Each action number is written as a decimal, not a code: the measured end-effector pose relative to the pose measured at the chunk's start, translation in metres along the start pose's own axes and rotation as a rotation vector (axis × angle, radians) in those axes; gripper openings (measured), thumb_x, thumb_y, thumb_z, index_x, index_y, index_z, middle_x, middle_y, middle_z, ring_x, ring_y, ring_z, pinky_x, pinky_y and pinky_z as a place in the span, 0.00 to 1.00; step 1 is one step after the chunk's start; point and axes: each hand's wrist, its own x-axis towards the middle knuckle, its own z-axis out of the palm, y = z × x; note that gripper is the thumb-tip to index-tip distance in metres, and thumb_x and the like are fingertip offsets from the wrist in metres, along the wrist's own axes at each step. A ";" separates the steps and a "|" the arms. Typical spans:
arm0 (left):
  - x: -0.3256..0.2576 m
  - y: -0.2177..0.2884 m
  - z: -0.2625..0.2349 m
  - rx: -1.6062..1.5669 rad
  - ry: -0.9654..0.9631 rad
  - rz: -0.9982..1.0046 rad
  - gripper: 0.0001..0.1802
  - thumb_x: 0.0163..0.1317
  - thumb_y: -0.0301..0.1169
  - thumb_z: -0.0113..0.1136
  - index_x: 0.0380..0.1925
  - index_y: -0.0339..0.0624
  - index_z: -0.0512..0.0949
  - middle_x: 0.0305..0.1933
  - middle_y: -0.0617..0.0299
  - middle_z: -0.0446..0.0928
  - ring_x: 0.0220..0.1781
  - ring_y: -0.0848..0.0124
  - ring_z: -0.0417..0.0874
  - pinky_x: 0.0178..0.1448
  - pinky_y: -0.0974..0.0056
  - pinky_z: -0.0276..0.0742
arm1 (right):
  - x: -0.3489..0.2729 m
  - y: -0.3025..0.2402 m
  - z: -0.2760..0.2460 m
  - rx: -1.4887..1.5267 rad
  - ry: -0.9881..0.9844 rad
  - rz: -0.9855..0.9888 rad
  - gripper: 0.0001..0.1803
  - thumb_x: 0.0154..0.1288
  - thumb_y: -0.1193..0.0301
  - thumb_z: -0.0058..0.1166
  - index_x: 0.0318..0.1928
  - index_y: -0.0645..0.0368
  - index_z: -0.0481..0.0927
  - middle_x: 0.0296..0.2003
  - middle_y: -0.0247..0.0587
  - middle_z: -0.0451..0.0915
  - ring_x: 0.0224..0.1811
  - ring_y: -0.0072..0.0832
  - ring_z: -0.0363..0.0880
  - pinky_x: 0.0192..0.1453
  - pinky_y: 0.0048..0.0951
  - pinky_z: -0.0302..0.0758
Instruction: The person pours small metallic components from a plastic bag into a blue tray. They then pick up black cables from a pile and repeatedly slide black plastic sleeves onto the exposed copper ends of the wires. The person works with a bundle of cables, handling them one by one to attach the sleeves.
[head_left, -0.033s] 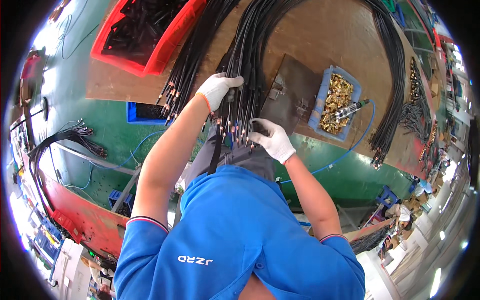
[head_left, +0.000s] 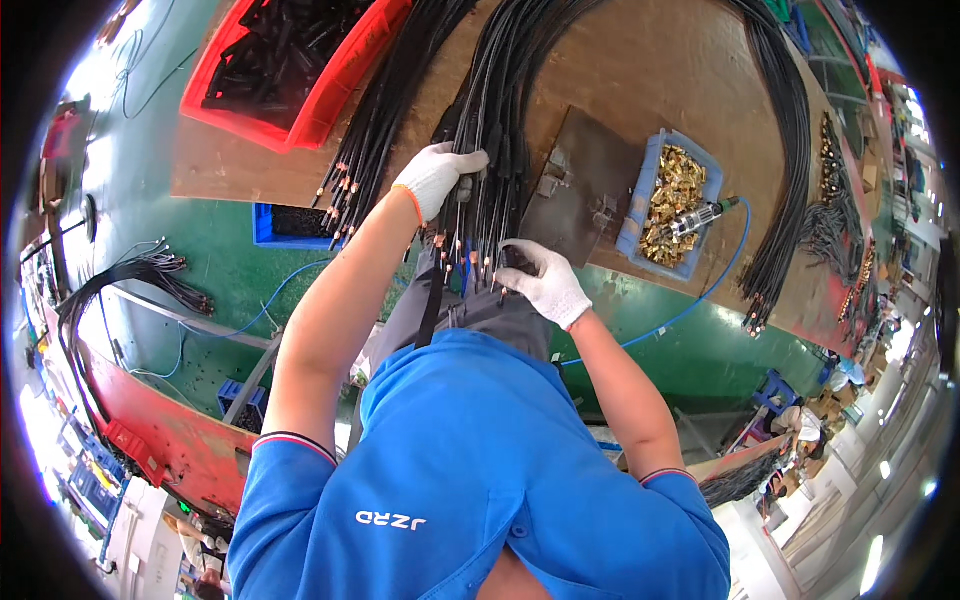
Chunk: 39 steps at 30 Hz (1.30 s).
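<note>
At the far left, a loop of thin black wires (head_left: 120, 290) hangs over the green floor, well apart from the brown wooden worktop (head_left: 640, 70). On the worktop's left corner stands a red plastic bin (head_left: 330, 100), rectangular and full of dark, short pieces. Beside it, a first bundle of black cables (head_left: 385, 120) runs down to the worktop's near edge, and its ends show small copper-coloured tips.

The left hand (head_left: 437, 178), in a white knitted glove with an orange cuff, is closed around the upper part of the middle cable bundle (head_left: 500, 110). These cables are smooth, round and black, and they hang over the near edge of the worktop, in front of the person's body. The right hand (head_left: 545, 283), in the same kind of glove, pinches the lower ends of this bundle with its fingers together, just at the metal tips.

To the right of the hands lies a flat dark metal plate (head_left: 575, 215) with small fittings on it. Next to it is a blue plastic tray (head_left: 700, 165) holding shiny brass parts, and a slim metal tool (head_left: 695, 217) with a blue hose rests across it. Near the worktop's right edge, another long black cable bundle (head_left: 785, 150) curves down.
</note>
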 end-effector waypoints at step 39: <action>-0.024 0.001 -0.014 0.090 0.107 -0.017 0.18 0.74 0.46 0.63 0.36 0.43 0.81 0.24 0.68 0.76 0.20 0.77 0.74 0.24 0.68 0.70 | 0.163 -0.074 -0.023 -0.096 0.290 0.018 0.30 0.70 0.59 0.68 0.64 0.67 0.81 0.53 0.49 0.89 0.53 0.35 0.88 0.61 0.36 0.81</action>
